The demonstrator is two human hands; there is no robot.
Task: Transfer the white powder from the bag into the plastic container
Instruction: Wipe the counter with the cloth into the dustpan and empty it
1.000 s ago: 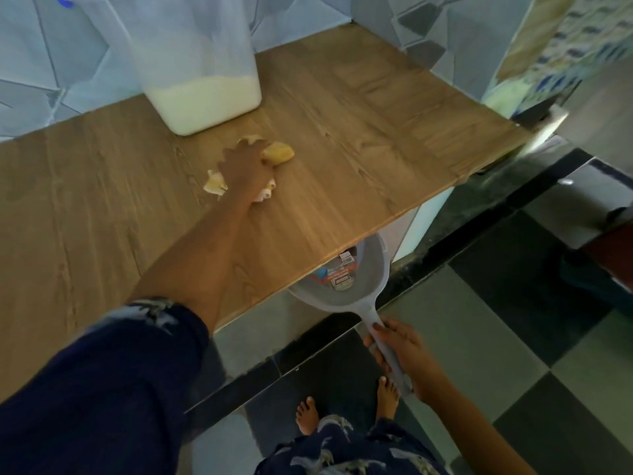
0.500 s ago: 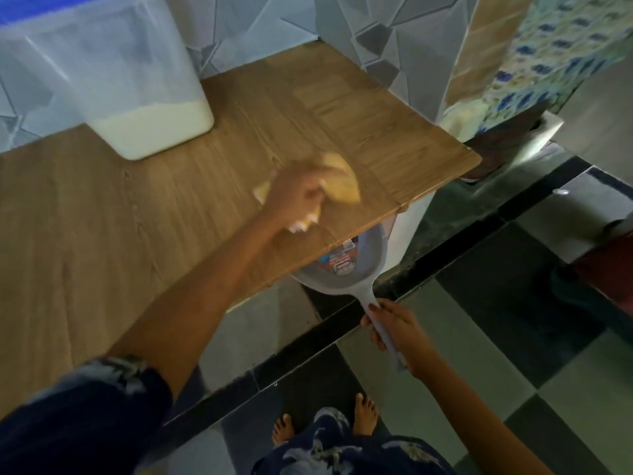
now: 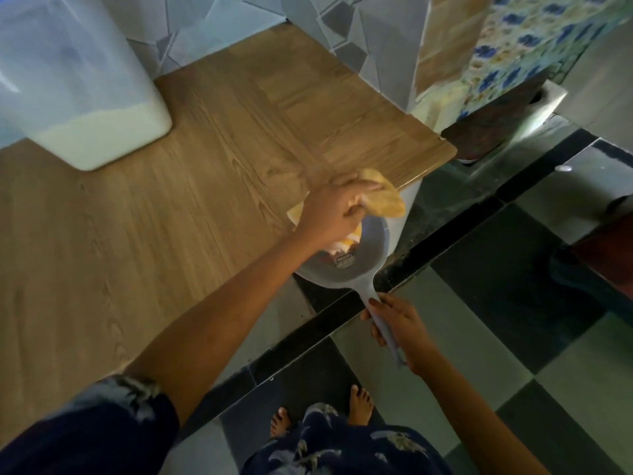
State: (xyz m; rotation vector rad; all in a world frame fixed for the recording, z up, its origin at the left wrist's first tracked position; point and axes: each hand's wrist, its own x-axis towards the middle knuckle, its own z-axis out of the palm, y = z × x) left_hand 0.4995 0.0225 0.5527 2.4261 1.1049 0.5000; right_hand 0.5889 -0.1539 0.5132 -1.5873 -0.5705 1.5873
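Note:
The clear plastic container point(image 3: 78, 97) stands at the back left of the wooden counter point(image 3: 144, 228), its bottom filled with white powder point(image 3: 102, 135). My left hand point(image 3: 330, 210) grips a yellow cloth point(image 3: 380, 197) at the counter's front edge, partly over the dustpan. My right hand point(image 3: 397, 323) holds the handle of a grey dustpan point(image 3: 356, 265) just below that edge. No bag is in view.
The counter ends at a corner on the right point(image 3: 445, 152). Below is a floor of dark and light tiles point(image 3: 513, 303), with my bare feet point(image 3: 359, 402) by the counter. Patterned wall tiles point(image 3: 370, 36) rise behind the counter.
My left hand has dragged the yellow cloth from near the container across the counter to its front edge above the dustpan. The dustpan stays under the edge.

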